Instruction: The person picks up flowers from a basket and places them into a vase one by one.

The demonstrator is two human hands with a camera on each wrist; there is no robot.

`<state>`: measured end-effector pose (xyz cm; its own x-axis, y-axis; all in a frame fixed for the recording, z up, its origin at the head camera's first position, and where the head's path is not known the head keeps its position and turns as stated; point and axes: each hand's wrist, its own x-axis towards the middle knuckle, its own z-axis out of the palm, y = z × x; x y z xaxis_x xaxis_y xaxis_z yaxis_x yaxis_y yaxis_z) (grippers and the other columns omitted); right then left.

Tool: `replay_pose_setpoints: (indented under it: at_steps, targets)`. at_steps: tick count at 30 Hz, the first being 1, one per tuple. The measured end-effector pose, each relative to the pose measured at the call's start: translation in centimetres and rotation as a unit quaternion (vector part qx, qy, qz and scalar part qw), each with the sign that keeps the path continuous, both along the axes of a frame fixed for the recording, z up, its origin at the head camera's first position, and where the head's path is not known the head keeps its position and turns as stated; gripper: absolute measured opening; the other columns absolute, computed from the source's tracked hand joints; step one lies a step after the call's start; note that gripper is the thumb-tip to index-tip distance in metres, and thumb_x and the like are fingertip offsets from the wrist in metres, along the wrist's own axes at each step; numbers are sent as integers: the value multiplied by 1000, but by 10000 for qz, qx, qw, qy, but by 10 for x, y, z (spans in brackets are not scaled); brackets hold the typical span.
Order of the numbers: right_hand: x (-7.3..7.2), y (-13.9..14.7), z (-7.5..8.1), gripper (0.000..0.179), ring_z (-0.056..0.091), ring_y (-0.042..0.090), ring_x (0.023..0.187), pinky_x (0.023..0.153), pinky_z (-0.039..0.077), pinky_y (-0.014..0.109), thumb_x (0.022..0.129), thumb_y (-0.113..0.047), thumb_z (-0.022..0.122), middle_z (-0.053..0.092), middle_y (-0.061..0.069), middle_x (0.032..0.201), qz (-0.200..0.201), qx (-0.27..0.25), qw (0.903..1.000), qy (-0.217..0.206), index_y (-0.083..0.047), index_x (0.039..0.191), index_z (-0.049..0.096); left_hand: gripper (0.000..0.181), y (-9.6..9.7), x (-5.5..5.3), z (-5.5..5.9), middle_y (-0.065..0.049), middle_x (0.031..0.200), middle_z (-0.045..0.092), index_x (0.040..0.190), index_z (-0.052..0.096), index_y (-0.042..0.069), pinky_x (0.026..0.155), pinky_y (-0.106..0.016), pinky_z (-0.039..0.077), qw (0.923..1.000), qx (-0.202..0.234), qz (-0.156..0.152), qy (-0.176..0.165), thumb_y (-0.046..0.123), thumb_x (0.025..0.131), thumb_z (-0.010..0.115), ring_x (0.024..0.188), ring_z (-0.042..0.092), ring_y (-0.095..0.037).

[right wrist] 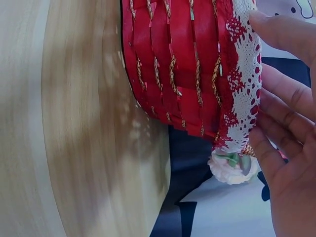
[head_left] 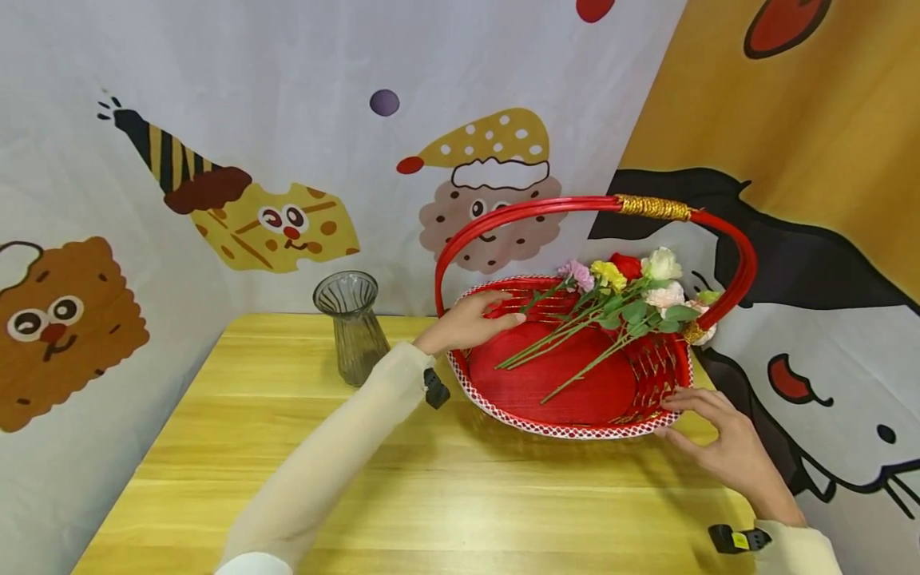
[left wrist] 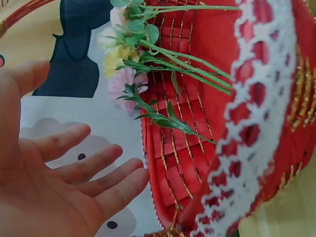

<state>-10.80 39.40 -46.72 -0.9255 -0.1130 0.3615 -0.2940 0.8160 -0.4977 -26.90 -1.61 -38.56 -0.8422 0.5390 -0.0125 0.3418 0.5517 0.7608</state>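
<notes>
Cream sleeves (head_left: pixel 345 455) reach in from the near side, a small black device (head_left: pixel 733 539) strapped at each wrist, as I handle a red basket (head_left: pixel 604 391) standing upright on the right half of a wood-grain counter (head_left: pixel 503 511). On the near right, my right fingers (head_left: pixel 711 406) are slightly bent and lightly pinch the basket's rim, thumb on the outer side of its white lace trim (head_left: pixel 575 434), the other digits on the inner side. Farther off at the left rim, my left fingers (left wrist: pixel 89 164) are spread and nearly straight, holding nothing; whether a fingertip brushes the rim, I cannot tell.

Between my hands, artificial flowers (head_left: pixel 636 307) lie slantwise in the basket, their green stems (head_left: pixel 539 347) pointing near and left across the red floor, their blooms gathered at the far right rim. From left to right run a lavender bloom (head_left: pixel 578 275), a yellow bloom (head_left: pixel 611 276), a red bloom (head_left: pixel 628 265) and a white bloom (head_left: pixel 661 263), with pale pink ones on the near side. Above them arches a red handle (head_left: pixel 532 206), its top bound in gold cord (head_left: pixel 654 208). Well to the left, a ribbed grey glass vase (head_left: pixel 355 339) stands upright, apart from the basket. Behind everything hangs a cloth backdrop (head_left: pixel 251 48) printed with cartoon faces.
</notes>
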Motion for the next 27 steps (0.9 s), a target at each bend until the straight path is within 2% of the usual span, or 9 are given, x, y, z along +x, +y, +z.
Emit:
replay_pose_setpoints:
  at_steps: [6, 10, 12, 14, 17, 19, 21, 24, 27]
  targets:
    - [-1, -1, 1, 36, 35, -18, 126, 105, 28, 8, 79, -24, 91, 65, 7, 132, -1, -1, 10000, -86, -23, 111, 75, 70, 12, -10, -4, -7, 155, 51, 155, 46, 19, 113, -48, 46, 9998, -193, 65, -44, 59, 99, 57, 137, 54, -26]
    - [0, -1, 5, 35, 37, -14, 126, 106, 39, 35, 80, -25, 90, 64, 7, 132, -32, 87, 9998, -174, -22, 111, 75, 73, 20, -16, -7, -8, 153, 53, 155, 45, 16, 110, -47, 48, 9995, -241, 33, -217, 60, 98, 58, 130, 57, -26]
    - [1, -1, 6, 35, 38, -12, 126, 106, 38, 35, 80, -26, 90, 64, 5, 133, -87, 100, 9996, -252, -23, 111, 75, 73, 24, -19, -8, -8, 152, 54, 154, 45, 16, 111, -45, 48, 9992, -303, 53, -244, 60, 98, 58, 130, 57, -26]
    - [2, -1, 6, 35, 41, -6, 127, 106, 41, 49, 81, -25, 90, 63, 7, 133, -26, 75, 9997, -251, -22, 112, 74, 72, 28, -23, -9, -8, 152, 54, 154, 46, 16, 112, -45, 47, 9990, -361, 58, -238, 59, 98, 59, 132, 57, -27]
    - [2, -2, 5, 35, 42, -3, 126, 110, 38, 37, 80, -25, 90, 64, 6, 132, -38, 34, 9996, -269, -23, 111, 75, 70, 31, -28, -10, -9, 154, 52, 153, 47, 13, 114, -45, 46, 9987, -412, 88, -289, 56, 98, 60, 138, 53, -28]
    - [2, -1, 4, 35, 42, -3, 127, 109, 41, 46, 80, -23, 90, 64, 8, 131, 55, 23, 9998, -199, -22, 111, 75, 68, 33, -32, -12, -10, 154, 52, 152, 48, 12, 112, -45, 47, 9984, -357, 99, -432, 53, 99, 61, 137, 54, -27]
    - [2, 0, 3, 34, 40, -9, 127, 109, 36, 26, 79, -23, 90, 64, 6, 131, 29, 46, 9998, -173, -24, 110, 75, 67, 36, -36, -14, -11, 153, 52, 151, 49, 10, 110, -45, 49, 9978, -264, 131, -601, 50, 99, 62, 134, 55, -26]
    - [1, 1, 2, 35, 37, -14, 127, 110, 32, 15, 79, -19, 91, 65, 7, 130, 126, 26, 9999, -52, -23, 110, 75, 65, 41, -42, -18, -12, 151, 53, 149, 51, 8, 107, -43, 51, 9965, -150, 217, -792, 47, 99, 63, 131, 56, -25]
    - [0, 1, 2, 35, 37, -16, 127, 100, 21, 0, 78, -19, 91, 66, 6, 129, 163, 43, 9999, 31, -24, 109, 75, 64, 46, -47, -21, -10, 148, 55, 147, 53, 5, 107, -41, 51, 9962, -195, 254, -812, 46, 99, 65, 131, 55, -24]
